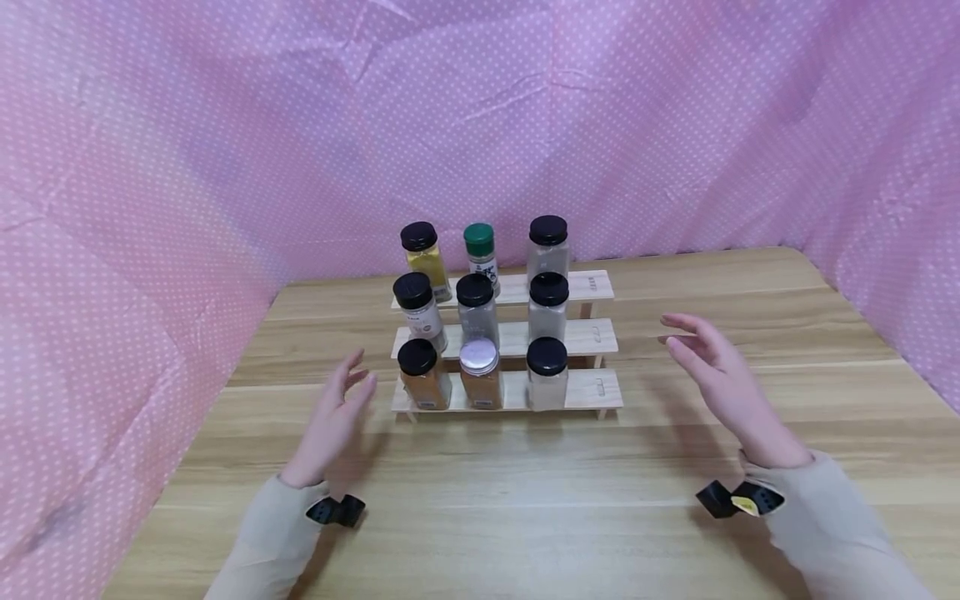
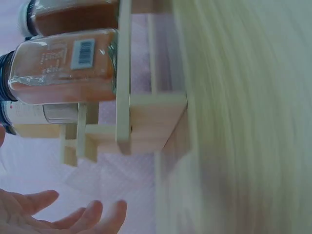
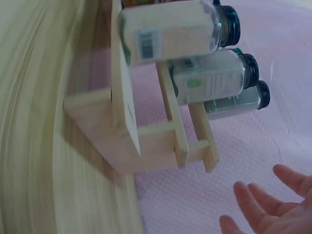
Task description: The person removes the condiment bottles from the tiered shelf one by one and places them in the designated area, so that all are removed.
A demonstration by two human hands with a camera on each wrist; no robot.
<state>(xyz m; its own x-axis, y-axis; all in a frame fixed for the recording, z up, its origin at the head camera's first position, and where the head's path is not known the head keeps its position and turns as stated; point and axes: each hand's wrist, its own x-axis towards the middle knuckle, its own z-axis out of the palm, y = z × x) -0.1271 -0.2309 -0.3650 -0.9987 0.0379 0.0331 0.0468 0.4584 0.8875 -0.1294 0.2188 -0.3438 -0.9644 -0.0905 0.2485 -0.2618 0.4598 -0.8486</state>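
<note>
A three-tier wooden spice rack (image 1: 590, 337) stands in the middle of the table with several spice jars on its steps. On the front step are a black-capped jar of orange-brown powder (image 1: 427, 387), a silver-capped jar (image 1: 482, 385) and a pale jar (image 1: 547, 387). The back step bears a green-capped bottle (image 1: 480, 242) between two black-capped jars. My left hand (image 1: 330, 425) hovers just left of the rack, fingers loosely bent, touching nothing. To the rack's right my right hand (image 1: 731, 392) is held apart from it, fingers relaxed and holding nothing.
The wood-grain table (image 1: 480, 500) stretches out in front of and around the rack. A pink polka-dot cloth (image 1: 465, 108) hangs behind the table and along both sides. Each sleeved wrist wears a small black camera (image 1: 337, 510).
</note>
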